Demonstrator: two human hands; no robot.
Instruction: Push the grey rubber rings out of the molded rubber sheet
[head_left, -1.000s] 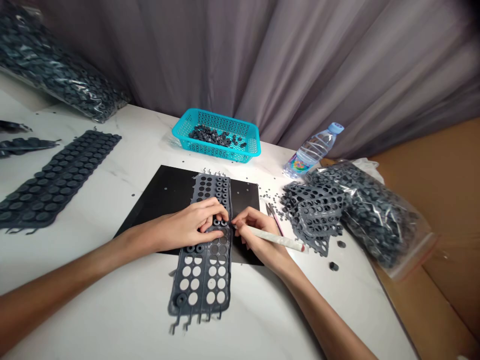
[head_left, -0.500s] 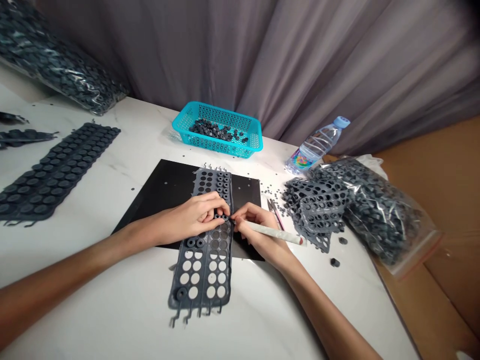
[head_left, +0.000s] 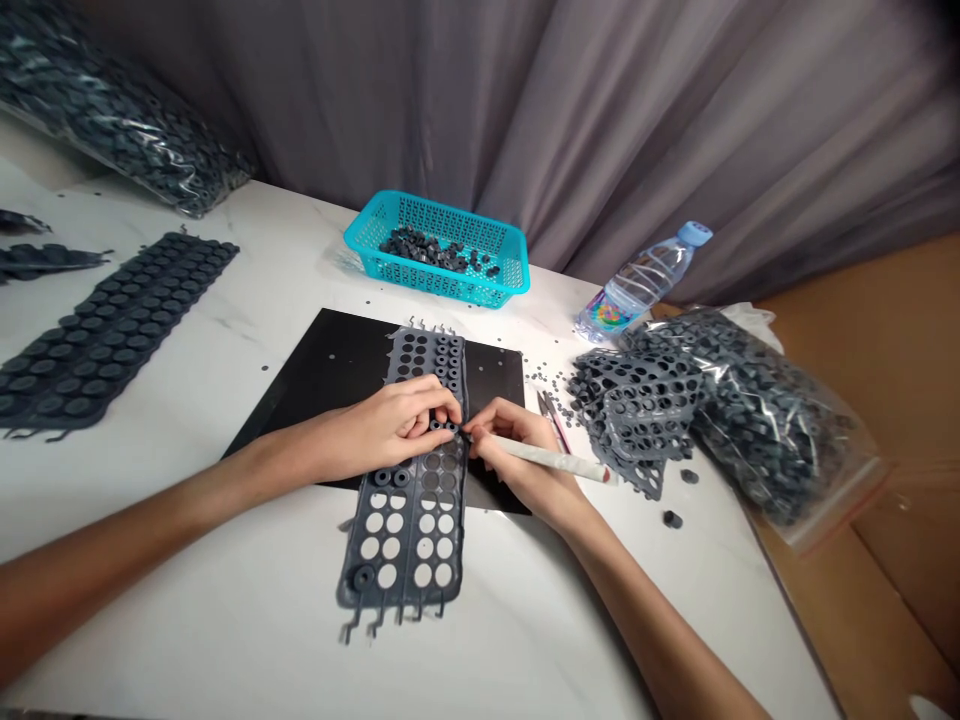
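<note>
A dark grey rubber sheet (head_left: pixel 409 540) with rows of round holes lies lengthwise in front of me, partly on a black mat (head_left: pixel 315 370). Some holes hold ring-shaped rubber plugs (head_left: pixel 392 478); others are bare. My left hand (head_left: pixel 401 425) rests across the sheet, its thumb and curled fingers closed around plugs near the right edge. From the right, my right hand (head_left: pixel 521 445) grips a slim pen-like tool with a white wrapped handle (head_left: pixel 559 459) and a red spot at its end. Its dark tip meets the sheet's edge beside my left fingertips; the tip's shape is unclear.
Behind the mat stands a turquoise basket (head_left: pixel 435 285) of small rubber parts. To the right are scissors (head_left: pixel 553 420), punched sheet scraps (head_left: pixel 649 405), a water bottle (head_left: pixel 637 285) and a bag of parts (head_left: pixel 780 430). Another studded sheet (head_left: pixel 120 330) and a bigger bag (head_left: pixel 127 120) are left.
The whole view has shifted slightly, with things sitting higher in the picture. My left thumb has moved up to meet the fingers at the sheet's right edge. The right hand keeps the tool there.
</note>
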